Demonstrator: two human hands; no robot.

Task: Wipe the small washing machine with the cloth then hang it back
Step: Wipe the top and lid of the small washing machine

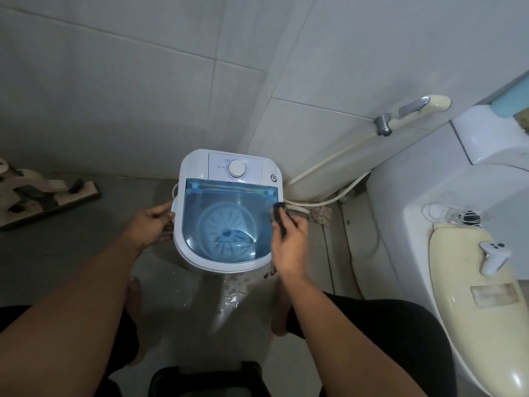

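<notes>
Washing machine: the small white washing machine [229, 213] stands on the wet gray floor [71, 253], close to the tiled wall [128, 81].
Lid: its see-through blue lid [229, 222] is shut, and the round white wheel inside shows through it.
Dial: 1 round white dial [236, 169] sits on the back panel, with 1 small button [274, 177] to its right.
Cloth: the dark cloth [282, 217] is at the right edge of the machine, pressed against the lid's right side. A bit of it hangs below the hand.
Right hand: the right hand [290, 242] lies on the cloth, and its fingers [300, 222] are curled around it, gripping it.
Left hand: the left hand [151, 224] is at the left side of the machine. Its fingers [164, 209] are bent and hold the machine's left edge.
Toilet: a white toilet [400, 224] with a cream lid [463, 282] stands to the right of the machine.
On the toilet: a white game controller [493, 256] lies on the cream lid, and a tangle of white cord [458, 214] lies just behind the lid.
Sprayer: a cream sprayer [415, 110] hangs on the wall, and its hose [323, 167] runs down behind the machine.
Feet: 2 bare feet stand on the floor near the machine.
</notes>
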